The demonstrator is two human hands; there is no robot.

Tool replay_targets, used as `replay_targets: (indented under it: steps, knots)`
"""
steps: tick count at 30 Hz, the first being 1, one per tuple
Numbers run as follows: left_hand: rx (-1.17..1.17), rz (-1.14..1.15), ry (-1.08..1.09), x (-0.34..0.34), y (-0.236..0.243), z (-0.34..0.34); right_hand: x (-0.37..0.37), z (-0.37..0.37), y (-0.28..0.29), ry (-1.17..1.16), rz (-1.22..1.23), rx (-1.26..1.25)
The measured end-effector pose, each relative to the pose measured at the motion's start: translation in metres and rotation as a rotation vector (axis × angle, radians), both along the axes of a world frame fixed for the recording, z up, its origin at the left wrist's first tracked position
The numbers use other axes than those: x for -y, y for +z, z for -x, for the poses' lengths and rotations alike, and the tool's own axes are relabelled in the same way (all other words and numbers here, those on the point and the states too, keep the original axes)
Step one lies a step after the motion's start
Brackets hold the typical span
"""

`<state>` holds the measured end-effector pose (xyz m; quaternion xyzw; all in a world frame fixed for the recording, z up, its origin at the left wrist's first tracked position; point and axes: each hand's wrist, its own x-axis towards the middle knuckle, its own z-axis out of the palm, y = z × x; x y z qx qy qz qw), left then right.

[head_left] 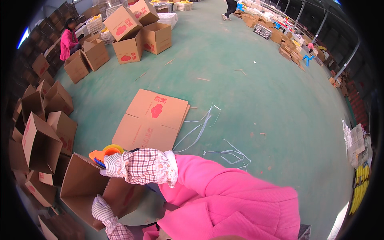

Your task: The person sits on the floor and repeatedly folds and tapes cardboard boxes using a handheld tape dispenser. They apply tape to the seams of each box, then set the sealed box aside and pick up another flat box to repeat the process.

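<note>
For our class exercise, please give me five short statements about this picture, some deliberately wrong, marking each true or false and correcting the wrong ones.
1. The right grip holds an orange tape dispenser. True.
2. The left grip holds a pair of scissors. False: it is at the open carton.
3. White strapping strips lie on the green floor. True.
4. The flattened cartons show a blue mark on top. False: the mark is red.
5. At upper left, a person in a pink top is beside open boxes. True.

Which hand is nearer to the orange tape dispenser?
Right: the right hand holds the orange tape dispenser, while the left hand is farther away, at the open carton.
</note>
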<state>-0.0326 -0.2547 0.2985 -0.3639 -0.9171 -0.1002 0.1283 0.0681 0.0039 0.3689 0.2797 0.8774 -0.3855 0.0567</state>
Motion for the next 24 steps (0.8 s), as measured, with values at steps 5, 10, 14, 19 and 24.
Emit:
replay_targets:
  steps: [5,10,14,19,24]
  knots:
    - [0.134,0.114,0.147,-0.026,0.006,0.034,0.007,-0.008,0.007,-0.034,0.019,0.069]
    - [0.650,0.240,0.301,-0.039,-0.028,0.055,0.009,-0.021,-0.010,-0.005,-0.051,-0.515]
    - [0.701,0.261,0.442,-0.019,-0.059,0.055,0.015,-0.008,-0.014,0.015,-0.147,-0.290]
    - [0.725,0.291,0.441,-0.008,-0.045,0.039,0.034,-0.003,0.008,0.136,-0.241,0.075]
    - [0.770,0.265,0.388,-0.009,-0.050,0.022,0.037,-0.021,0.018,0.092,-0.258,0.177]
